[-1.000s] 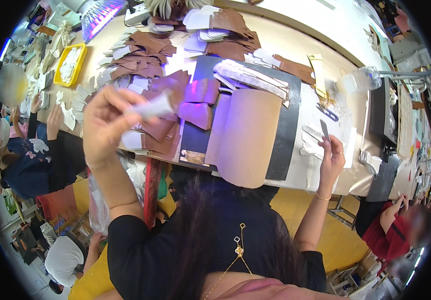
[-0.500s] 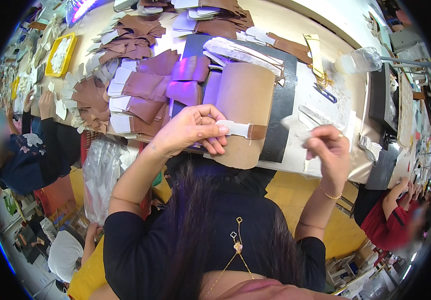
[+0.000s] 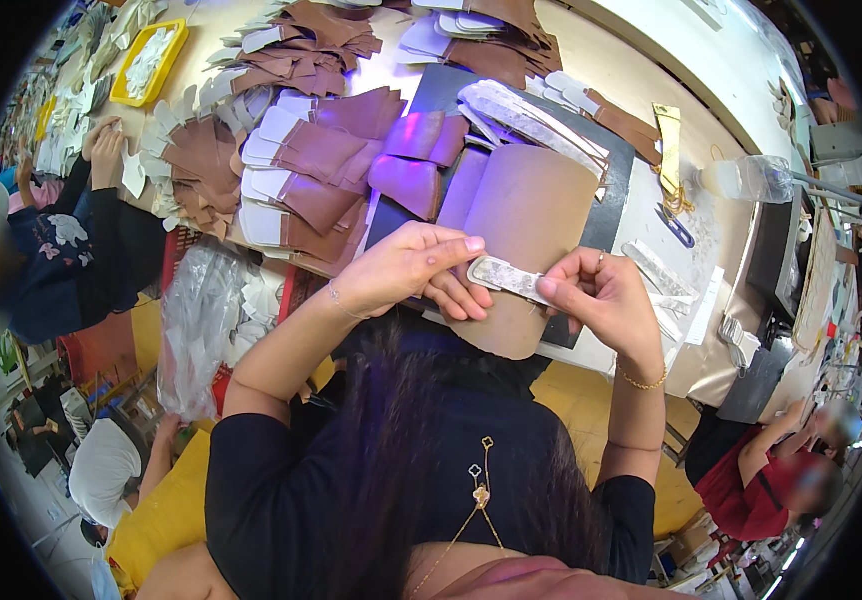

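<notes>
Head view, pale strip (image 3: pixel 508 277) pinched between both hands, left hand (image 3: pixel 413 268), right hand (image 3: pixel 603 297)

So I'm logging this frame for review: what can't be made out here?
- Head view: the pale mottled strip has its ends covered by the left hand and right hand.
- The tan rounded leather panel has its near edge hidden by both hands.
- Far-right bench items are bent and too small.
</notes>
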`<state>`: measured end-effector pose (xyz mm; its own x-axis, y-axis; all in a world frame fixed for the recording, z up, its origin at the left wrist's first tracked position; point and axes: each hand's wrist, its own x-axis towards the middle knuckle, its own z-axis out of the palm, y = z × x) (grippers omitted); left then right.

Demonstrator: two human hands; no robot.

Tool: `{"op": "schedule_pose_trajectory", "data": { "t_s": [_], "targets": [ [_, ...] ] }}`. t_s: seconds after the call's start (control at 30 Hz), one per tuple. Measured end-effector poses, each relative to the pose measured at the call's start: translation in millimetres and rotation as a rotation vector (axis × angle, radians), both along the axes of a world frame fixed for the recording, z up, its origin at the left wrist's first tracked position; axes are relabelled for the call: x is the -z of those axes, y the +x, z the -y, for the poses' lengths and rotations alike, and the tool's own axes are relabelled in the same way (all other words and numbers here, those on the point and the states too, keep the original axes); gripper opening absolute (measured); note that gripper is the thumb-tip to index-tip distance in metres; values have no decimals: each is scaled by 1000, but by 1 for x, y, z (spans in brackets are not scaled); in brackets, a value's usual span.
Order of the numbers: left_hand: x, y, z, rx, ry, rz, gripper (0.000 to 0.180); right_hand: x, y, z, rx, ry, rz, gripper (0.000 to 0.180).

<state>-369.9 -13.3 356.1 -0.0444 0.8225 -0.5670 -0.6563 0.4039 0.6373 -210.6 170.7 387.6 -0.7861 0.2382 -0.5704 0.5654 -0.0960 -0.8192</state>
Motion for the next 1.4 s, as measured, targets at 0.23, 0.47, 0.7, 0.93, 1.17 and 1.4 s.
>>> {"op": "schedule_pose_trajectory", "data": {
  "t_s": [0.23, 0.47, 0.7, 0.93, 1.17, 1.4],
  "targets": [
    [-1, 0, 0, -11, 7, 1, 36, -4, -4, 3, 8, 25, 32, 16],
    [4, 6, -2, 83, 50, -110, 26, -7, 3, 4, -4, 151, 37, 20],
    [21, 7, 5, 24, 264, -64, 24, -6, -7, 17, -43, 270, -52, 22],
    [28, 21, 2, -110, 303, -252, 17, 2, -3, 9, -142, 360, -97, 28],
    [34, 20, 1, -95, 321, -277, 15, -1, -1, 13, -130, 343, -78, 29],
    [35, 18, 2, -99, 345, -240, 16, 0, -1, 14, -102, 350, -96, 28]
  ]
}}
